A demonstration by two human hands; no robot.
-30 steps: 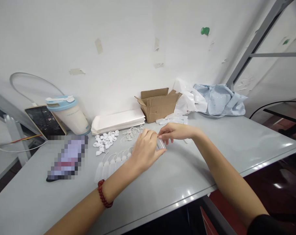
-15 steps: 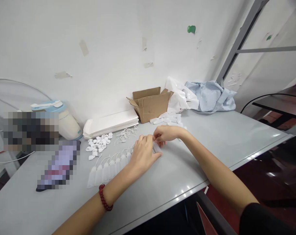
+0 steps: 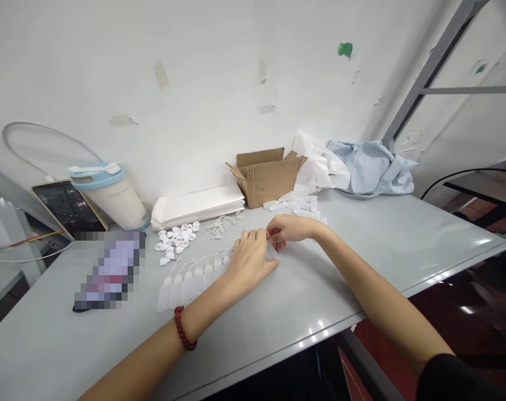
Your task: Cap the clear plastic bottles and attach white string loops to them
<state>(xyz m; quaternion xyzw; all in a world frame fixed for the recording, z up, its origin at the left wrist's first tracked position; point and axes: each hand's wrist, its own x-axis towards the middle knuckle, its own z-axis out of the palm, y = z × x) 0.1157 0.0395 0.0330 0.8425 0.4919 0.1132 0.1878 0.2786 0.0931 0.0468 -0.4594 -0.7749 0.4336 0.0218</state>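
Note:
My left hand [image 3: 253, 257] lies low over the table with its fingers bent and thumb stretched right. A translucent white plastic sleeve [image 3: 271, 253] shows between its thumb and fingers. My right hand [image 3: 291, 228] meets the left fingertips at the sleeve's far end, thumb and index finger pinched together. Whatever sits in that pinch is hidden. Left of my hands, several similar sleeves with white strings [image 3: 190, 284] lie side by side in a slanting row, partly covered by my left hand and forearm.
White caps [image 3: 175, 240] and loose strings [image 3: 223, 224] lie behind the row. Farther back are stacked white paper [image 3: 198, 206], a cardboard box [image 3: 269, 181], loose translucent pieces [image 3: 298, 205], a plastic bag [image 3: 315, 167] and blue cloth [image 3: 370, 167]. A cup [image 3: 115, 195] and phone [image 3: 69, 206] stand left.
The view has turned slightly left, so the scene sits farther right in the picture. Both hands stay together at the sleeve, with little visible change in their grip.

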